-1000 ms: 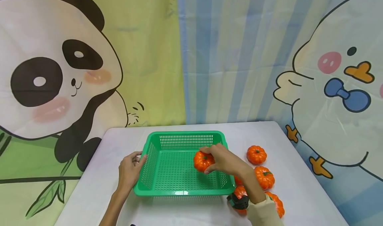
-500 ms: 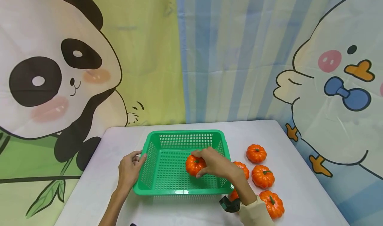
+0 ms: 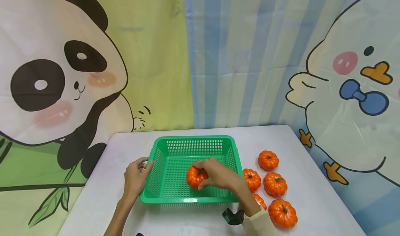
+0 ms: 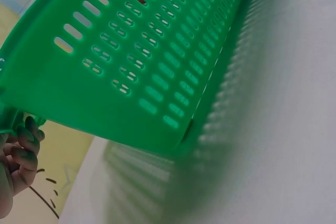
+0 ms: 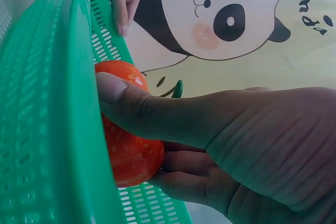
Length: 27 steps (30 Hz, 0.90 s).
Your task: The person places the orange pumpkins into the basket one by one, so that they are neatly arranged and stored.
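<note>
Right hand (image 3: 215, 173) pinches the glossy orange ribbed squat pumpkin (image 3: 195, 177) just to its left, no clear long axis, inside the green perforated plastic basket (image 3: 175, 200), floor contact unclear; left hand (image 3: 135, 176), farther off, grips the basket's left rim.

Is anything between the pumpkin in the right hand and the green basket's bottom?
Nothing visible stands in the way. The right hand holds the pumpkin inside the green basket, with mesh floor showing around it; the spot directly beneath is hidden. The left hand is at the basket's left edge; the other pumpkins lie outside.
</note>
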Motion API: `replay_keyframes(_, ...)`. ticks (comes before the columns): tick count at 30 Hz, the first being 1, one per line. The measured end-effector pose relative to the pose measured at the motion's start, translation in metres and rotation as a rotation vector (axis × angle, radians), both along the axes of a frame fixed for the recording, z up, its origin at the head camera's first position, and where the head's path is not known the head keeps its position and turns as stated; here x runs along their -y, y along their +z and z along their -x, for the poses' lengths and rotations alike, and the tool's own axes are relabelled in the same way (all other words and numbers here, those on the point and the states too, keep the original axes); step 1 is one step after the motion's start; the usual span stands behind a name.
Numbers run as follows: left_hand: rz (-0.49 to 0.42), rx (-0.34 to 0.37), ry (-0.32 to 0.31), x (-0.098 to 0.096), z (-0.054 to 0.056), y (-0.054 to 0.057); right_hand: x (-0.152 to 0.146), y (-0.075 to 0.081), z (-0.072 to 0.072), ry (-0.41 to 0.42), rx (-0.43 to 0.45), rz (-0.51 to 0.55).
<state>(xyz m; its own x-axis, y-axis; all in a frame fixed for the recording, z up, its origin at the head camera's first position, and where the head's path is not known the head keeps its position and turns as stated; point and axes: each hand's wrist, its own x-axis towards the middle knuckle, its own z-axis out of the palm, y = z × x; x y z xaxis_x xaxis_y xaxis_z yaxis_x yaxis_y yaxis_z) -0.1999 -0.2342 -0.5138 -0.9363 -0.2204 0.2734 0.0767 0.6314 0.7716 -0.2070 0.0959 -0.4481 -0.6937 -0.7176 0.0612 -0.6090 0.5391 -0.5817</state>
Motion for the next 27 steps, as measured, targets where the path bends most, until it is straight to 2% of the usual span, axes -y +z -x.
replay_keyframes(6, 0.0, -0.007, 0.006, 0.001, 0.0, -0.002, 0.007, -0.004, -0.002, -0.012, -0.006, -0.017)
replay_keyframes(13, -0.003, -0.031, 0.022, 0.003, -0.003, -0.004, 0.016, -0.006, -0.004, 0.02, -0.008, -0.015)
replay_keyframes(20, -0.008, -0.028, 0.01, 0.002, 0.001, -0.005, 0.022, -0.01, -0.005, 0.03, -0.018, -0.015)
replay_keyframes(27, -0.004, -0.031, 0.008, 0.0, 0.001, -0.004, 0.026, -0.013, -0.006, 0.006, -0.004, -0.034)
